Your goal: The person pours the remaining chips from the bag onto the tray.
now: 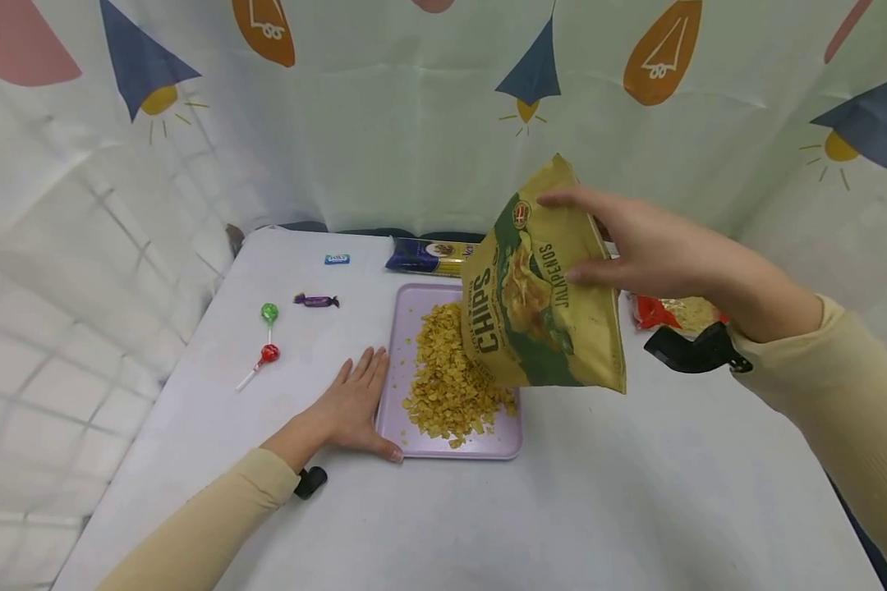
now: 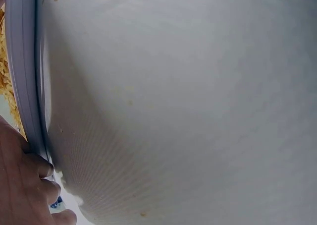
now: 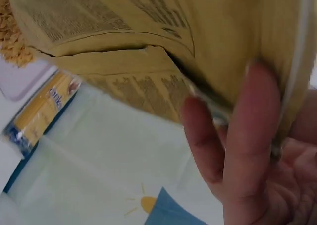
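My right hand [image 1: 658, 246] grips a yellow and green bag of jalapeño chips [image 1: 525, 304] by its side edge, thumb on the front. In the right wrist view its fingers [image 3: 252, 136] press the back of the bag. The bag is tilted, its lower left side right over a heap of crushed chips [image 1: 447, 377] on a lilac tray [image 1: 498, 447]. Its opening is hidden in the head view. My left hand [image 1: 351, 410] lies with straight fingers along the tray's left edge, thumb at the near corner. The left wrist view shows its fingertips beside the tray wall [image 2: 25, 76].
Left of the tray lie a green lollipop [image 1: 269, 313], a red lollipop [image 1: 269, 354], a purple-wrapped candy [image 1: 316, 301] and a small blue packet [image 1: 337, 259]. A blue and yellow pasta pack [image 1: 421, 256] lies behind the tray. A red and clear packet [image 1: 658, 312] is partly hidden behind my right arm.
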Available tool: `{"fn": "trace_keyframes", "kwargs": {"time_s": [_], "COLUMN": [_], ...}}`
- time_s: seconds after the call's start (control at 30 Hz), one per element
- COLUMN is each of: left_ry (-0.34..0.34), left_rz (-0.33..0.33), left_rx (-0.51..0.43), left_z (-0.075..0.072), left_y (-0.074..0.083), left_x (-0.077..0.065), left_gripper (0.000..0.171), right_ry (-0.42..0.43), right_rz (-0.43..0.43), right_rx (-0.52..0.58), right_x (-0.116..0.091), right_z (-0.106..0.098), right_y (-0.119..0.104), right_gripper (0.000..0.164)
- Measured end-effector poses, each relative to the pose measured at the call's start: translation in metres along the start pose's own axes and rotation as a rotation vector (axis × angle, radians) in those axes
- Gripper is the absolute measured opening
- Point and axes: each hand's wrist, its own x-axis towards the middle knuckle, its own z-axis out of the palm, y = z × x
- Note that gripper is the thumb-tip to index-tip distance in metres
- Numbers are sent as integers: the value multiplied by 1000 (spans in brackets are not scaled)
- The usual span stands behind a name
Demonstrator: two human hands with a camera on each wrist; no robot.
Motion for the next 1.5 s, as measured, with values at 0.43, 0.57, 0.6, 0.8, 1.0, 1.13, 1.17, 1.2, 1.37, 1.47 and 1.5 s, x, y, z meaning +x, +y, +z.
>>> {"fn": "trace_keyframes", "kwargs": {"time_s": [0.43,0.57,0.6,0.8,1.0,1.13,1.17,1.2,1.37,1.47,1.5], "left_ry": [4,3,3,6,7,12,12,13,19,18,17], "left_rz": [-6,-7,-7,-6,-6,3,3,4,3,3,2], "left_rx": [7,8,9,18,16,0,1,2,4,5,5], "left_z": [0,0,0,0,1,1,1,1,1,1,1], "left_y": [-2,-2,-2,-2,-1,-1,-1,-1,-1,-1,-1], "left_x": [0,1,1,1,1,0,0,0,0,-1,-1], "left_gripper": [157,157,157,157,157,156,156,156,156,156,156], "right_ry": [-38,-15,-6,26,51,72,77,80,75,66,60], "right_rz": [-81,-68,-65,-53,-41,-44,-43,-43,-29,-31,-35], "right_rx": [82,65,66,53,75,88,102,110,146,169,187], "right_x": [-8,-8,-8,-3,3,7,7,8,12,13,14], "right_z": [2,3,3,1,1,-1,-1,-1,1,2,1], "right_y": [1,2,3,3,4,4,4,4,4,3,3], "right_gripper": [80,82,82,82,83,83,83,83,84,84,84]}}
